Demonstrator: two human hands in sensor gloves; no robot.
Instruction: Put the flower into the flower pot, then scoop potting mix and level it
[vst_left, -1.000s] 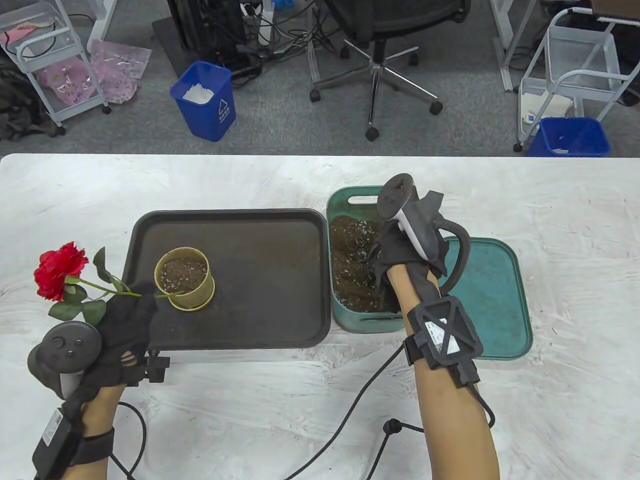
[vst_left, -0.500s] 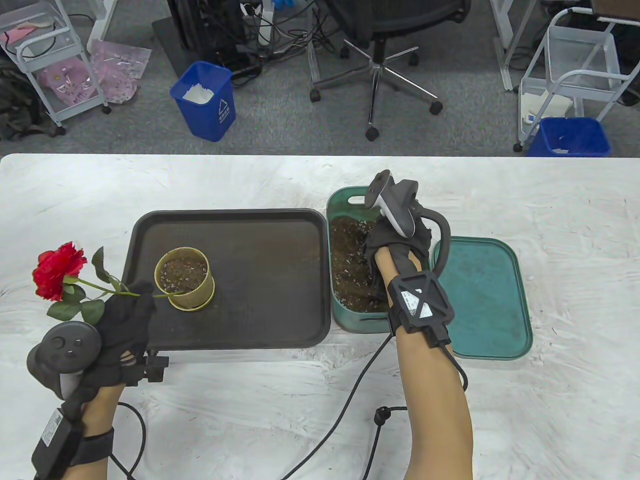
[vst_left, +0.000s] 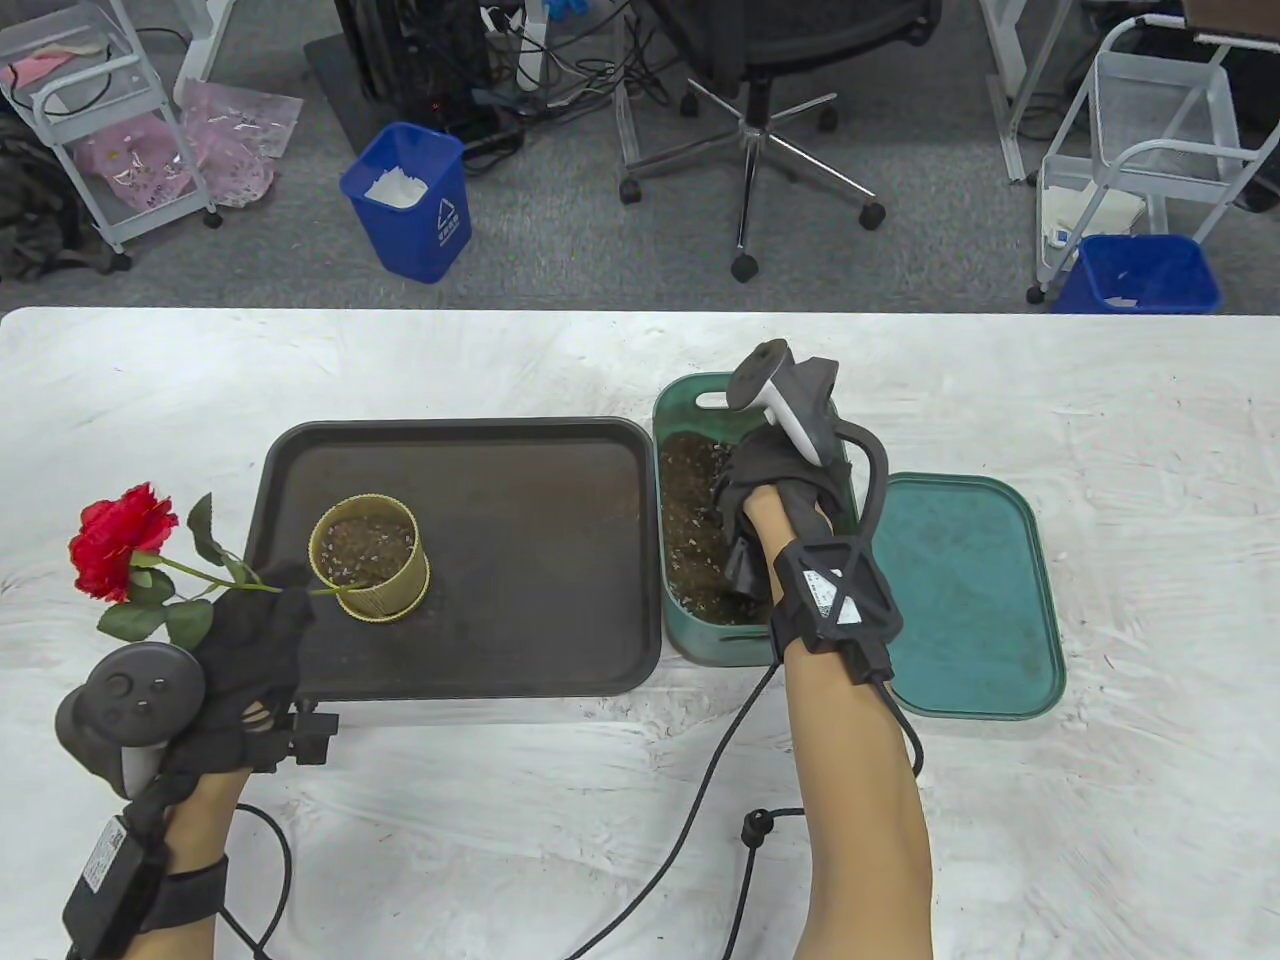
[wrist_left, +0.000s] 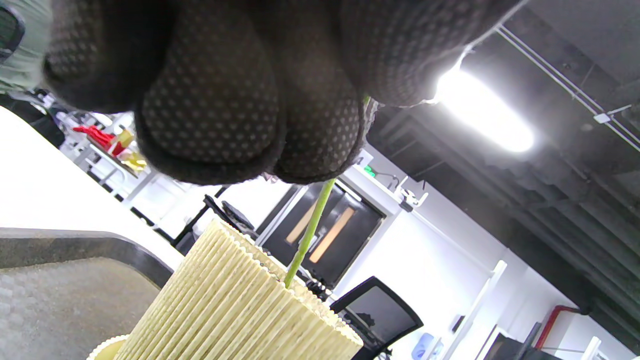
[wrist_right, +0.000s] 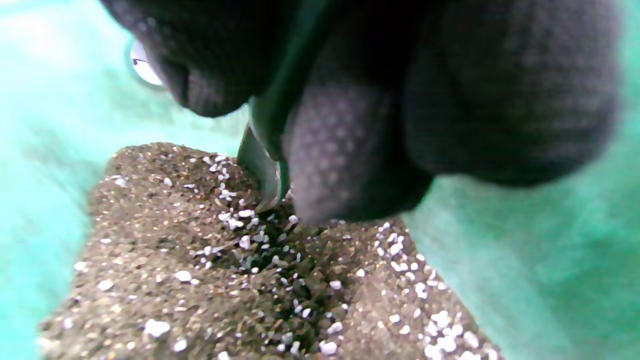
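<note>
A red rose leans out to the left, its green stem running down into the ribbed yellow flower pot, which holds some soil. My left hand pinches the stem just left of the pot. My right hand is down inside the green bin of potting mix. In the right wrist view its curled fingers grip a scoop, whose tip digs into the mix. The scoop is hidden in the table view.
The pot stands on the left part of a black tray. The bin's green lid lies flat right of the bin. Cables trail across the white table's near side. Chairs, carts and blue bins stand beyond the far edge.
My right hand has shifted left and a little nearer inside the bin, its wrist turning. The left hand, rose and pot have stayed put.
</note>
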